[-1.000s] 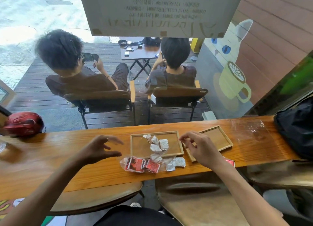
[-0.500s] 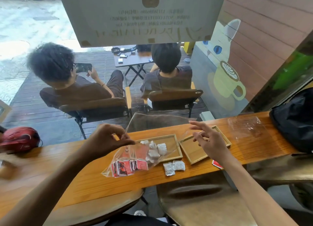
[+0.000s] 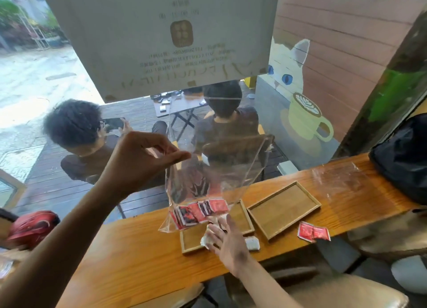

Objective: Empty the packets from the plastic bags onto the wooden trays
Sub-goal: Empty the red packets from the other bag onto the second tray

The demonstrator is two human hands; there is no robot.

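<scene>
My left hand [image 3: 138,162] pinches the top edge of a clear plastic bag [image 3: 208,169] and holds it up above the counter. Several red packets [image 3: 198,212] lie at the bag's bottom. My right hand [image 3: 227,240] reaches under the bag with straight fingers, over the left wooden tray [image 3: 191,240], which holds white packets [image 3: 208,237]. The right wooden tray [image 3: 283,209] has nothing in it. Two red packets [image 3: 313,232] lie on the counter near its front edge. One white packet [image 3: 253,243] lies beside the left tray.
The wooden counter [image 3: 138,257] runs along a window. An empty clear bag [image 3: 339,180] lies at the right, next to a black bag [image 3: 404,155]. A red helmet [image 3: 30,227] sits at the far left. Two people sit outside. Stools stand below.
My left hand has raised the bag with the red packets well above the counter. My right hand has dropped from the bag's top edge to below it, over the left tray.
</scene>
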